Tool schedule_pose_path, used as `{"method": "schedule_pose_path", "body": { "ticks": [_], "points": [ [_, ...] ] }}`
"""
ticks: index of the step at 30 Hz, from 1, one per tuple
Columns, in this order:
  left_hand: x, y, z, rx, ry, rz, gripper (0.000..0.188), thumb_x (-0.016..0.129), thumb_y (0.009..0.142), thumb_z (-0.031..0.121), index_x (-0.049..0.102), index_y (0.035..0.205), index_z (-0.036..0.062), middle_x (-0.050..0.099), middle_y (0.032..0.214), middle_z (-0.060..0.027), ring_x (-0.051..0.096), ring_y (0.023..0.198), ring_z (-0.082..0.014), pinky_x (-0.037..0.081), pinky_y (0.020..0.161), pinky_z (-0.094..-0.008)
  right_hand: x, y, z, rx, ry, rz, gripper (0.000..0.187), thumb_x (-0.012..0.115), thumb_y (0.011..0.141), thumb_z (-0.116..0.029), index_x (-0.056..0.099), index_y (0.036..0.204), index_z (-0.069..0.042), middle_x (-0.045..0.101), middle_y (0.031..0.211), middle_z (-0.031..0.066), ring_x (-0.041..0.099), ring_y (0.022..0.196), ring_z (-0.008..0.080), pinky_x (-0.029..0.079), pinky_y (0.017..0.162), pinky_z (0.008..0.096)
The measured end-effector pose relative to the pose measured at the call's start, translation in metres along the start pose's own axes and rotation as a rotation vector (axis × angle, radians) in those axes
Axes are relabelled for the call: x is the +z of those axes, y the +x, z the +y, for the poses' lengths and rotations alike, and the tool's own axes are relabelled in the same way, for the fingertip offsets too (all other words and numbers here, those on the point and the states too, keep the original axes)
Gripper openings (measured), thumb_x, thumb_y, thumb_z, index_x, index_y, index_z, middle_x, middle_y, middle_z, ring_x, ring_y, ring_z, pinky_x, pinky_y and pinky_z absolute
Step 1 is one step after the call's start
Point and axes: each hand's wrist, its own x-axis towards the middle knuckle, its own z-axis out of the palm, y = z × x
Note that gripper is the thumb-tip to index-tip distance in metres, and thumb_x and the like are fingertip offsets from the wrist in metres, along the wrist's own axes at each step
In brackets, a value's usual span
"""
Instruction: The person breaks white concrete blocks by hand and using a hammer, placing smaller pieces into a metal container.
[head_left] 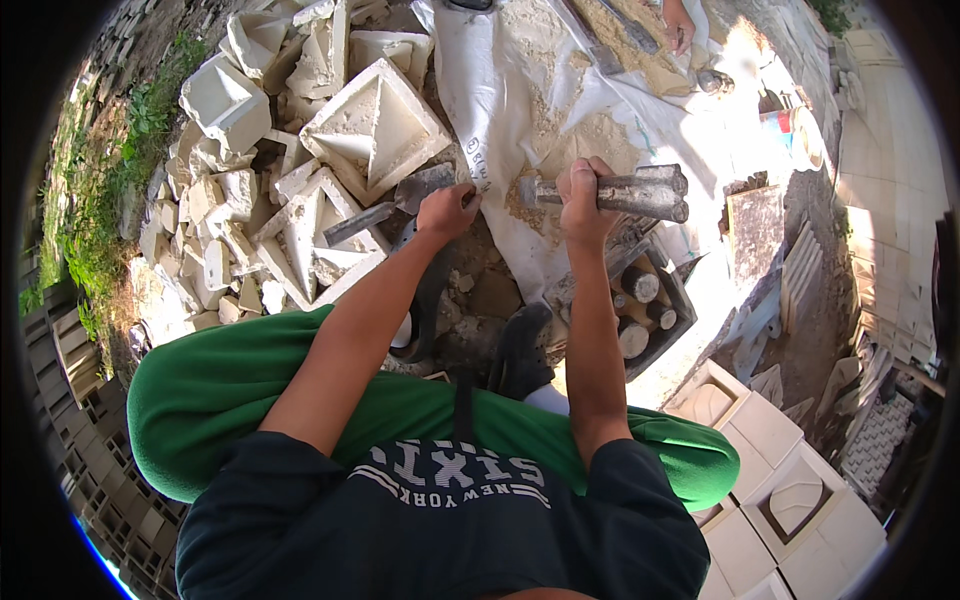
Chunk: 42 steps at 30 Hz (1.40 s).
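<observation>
My left hand (448, 210) is closed, fingertips curled together; what they hold, if anything, is hidden. Just to its left, a grey trowel-like tool (425, 186) with a flat blade lies against the white blocks. My right hand (587, 190) is wrapped round a grey, dusty hand tool held roughly level. The thick lobed end of this tool (650, 193) points right, and its narrower end reaches left over pale powder (610, 145) on a white sheet (490, 90). Below the right hand stands a dark square box frame (682, 297) with several round, pale-topped cylinders (640, 285) inside.
Hollow square white blocks (375, 130) and broken pieces (215, 255) are heaped at the left. Another person's hand (678, 28) is at the far side, near long-handled tools (595, 45) on the sheet. Cream blocks (790, 490) stand at the lower right.
</observation>
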Motion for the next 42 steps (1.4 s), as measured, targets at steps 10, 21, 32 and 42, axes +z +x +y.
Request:
{"method": "schedule_pose_path", "body": {
  "ticks": [10,21,32,42],
  "points": [
    [0.000,-0.003,-0.005,-0.009,-0.006,0.000,0.026,0.057,0.082,0.037,0.067,0.091,0.0147,0.066,0.080,-0.0129,0.063,0.078,-0.0335,0.049,0.071,-0.0441,0.006,0.001,-0.026,0.073,0.028,0.049,0.031,0.049,0.084,-0.007,0.031,0.058,-0.009,0.030,0.054,-0.0043,0.027,0.047,0.0052,0.023,0.044,0.0239],
    [0.005,-0.002,-0.006,0.014,-0.011,0.053,0.026,0.060,0.080,0.036,0.065,0.086,0.0110,0.066,0.078,-0.0125,0.063,0.076,-0.0339,0.049,0.069,-0.0426,0.000,0.000,0.010,0.173,0.161,0.051,0.026,0.052,0.083,-0.004,0.041,0.060,-0.006,0.037,0.054,-0.0037,0.034,0.048,0.0050,0.027,0.043,0.0237],
    [0.003,0.001,0.001,0.022,0.014,0.036,0.027,0.059,0.080,0.036,0.066,0.088,0.0109,0.066,0.080,-0.0123,0.062,0.078,-0.0336,0.048,0.071,-0.0431,-0.029,-0.007,-0.004,0.034,0.032,0.247,0.027,0.049,0.082,-0.004,0.034,0.060,-0.010,0.034,0.052,-0.0024,0.030,0.043,0.0066,0.025,0.040,0.0241],
    [0.002,-0.004,-0.005,0.007,-0.004,0.023,0.028,0.057,0.081,0.038,0.065,0.087,0.0118,0.066,0.081,-0.0127,0.063,0.078,-0.0332,0.049,0.070,-0.0442,-0.019,-0.007,-0.057,0.079,0.091,0.297,0.029,0.049,0.082,-0.004,0.032,0.060,-0.010,0.035,0.052,-0.0017,0.031,0.044,0.0068,0.026,0.041,0.0241]
  ]
}}
